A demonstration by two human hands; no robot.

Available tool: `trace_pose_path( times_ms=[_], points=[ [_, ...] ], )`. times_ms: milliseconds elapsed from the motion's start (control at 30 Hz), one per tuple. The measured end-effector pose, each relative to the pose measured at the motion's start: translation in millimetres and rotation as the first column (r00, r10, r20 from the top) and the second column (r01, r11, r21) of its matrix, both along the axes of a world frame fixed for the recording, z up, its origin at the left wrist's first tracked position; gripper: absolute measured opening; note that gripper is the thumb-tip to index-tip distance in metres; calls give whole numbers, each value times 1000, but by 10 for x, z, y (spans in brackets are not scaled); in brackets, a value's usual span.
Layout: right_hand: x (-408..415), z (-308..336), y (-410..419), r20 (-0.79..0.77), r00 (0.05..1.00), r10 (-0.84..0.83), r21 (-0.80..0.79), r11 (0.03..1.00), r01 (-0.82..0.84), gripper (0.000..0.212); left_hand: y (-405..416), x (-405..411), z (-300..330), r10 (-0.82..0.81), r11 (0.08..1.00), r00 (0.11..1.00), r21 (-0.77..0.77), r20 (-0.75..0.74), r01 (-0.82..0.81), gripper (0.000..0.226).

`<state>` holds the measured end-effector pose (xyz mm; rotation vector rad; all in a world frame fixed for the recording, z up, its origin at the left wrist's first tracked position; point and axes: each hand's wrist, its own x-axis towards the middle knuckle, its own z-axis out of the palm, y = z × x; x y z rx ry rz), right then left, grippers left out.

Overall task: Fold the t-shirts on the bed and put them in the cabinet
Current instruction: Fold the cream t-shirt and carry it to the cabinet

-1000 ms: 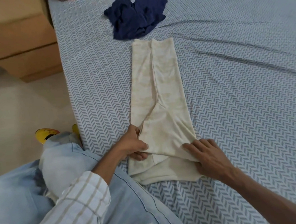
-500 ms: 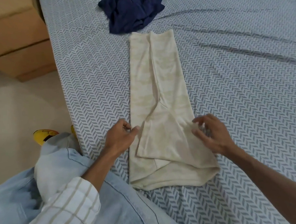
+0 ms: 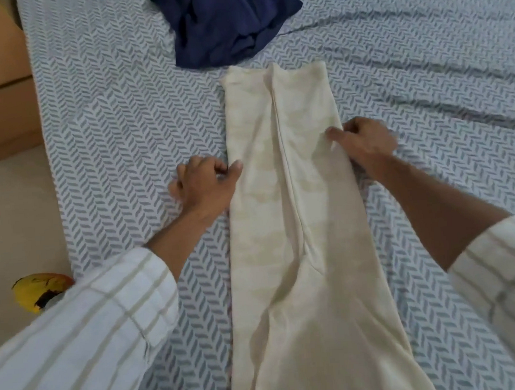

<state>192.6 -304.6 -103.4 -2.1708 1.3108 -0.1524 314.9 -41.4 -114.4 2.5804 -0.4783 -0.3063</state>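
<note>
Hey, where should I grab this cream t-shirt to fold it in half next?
Probably by its two long side edges, about midway, coming in from either side. The cream t-shirt lies as a long narrow strip running away from you. The left hand and right hand already pinch those edges there. The navy t-shirt just beyond leaves little room.

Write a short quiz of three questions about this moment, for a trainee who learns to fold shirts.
1. True or false: the navy shirt is already folded.
2. Which hand pinches the cream shirt's right edge? A) left hand B) right hand
3. Fill in: the cream shirt lies as a long ____ on the bed.

Key
1. False: it lies crumpled beyond the cream shirt.
2. B
3. strip
</note>
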Motion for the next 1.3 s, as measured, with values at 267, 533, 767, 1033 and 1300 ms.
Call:
trace_pose_path(
  times_ms=[267,533,767,1033,1300],
  points=[
    [815,-47,-573,180,978,-104,307,951,44,43,-1008,1093,18,81,996,990,-35,-118,-85,53],
    [1174,2,-791,274,949,-154,411,911,29,16,-1414,1783,64,66,914,946,-361,-317,-184,34],
    [1241,-43,-870,306,938,-162,432,902,15,14,-1451,1990,54,-30,887,947,-446,-319,-122,30],
    [1203,-45,-879,305,945,-115,437,899,-32,17,-1206,1939,94,-64,965,973,-261,-224,3,54],
    [1227,-216,-977,359,929,-84,398,914,-71,15,-1198,1901,46,-192,918,927,-394,-322,53,21]
  ],
)
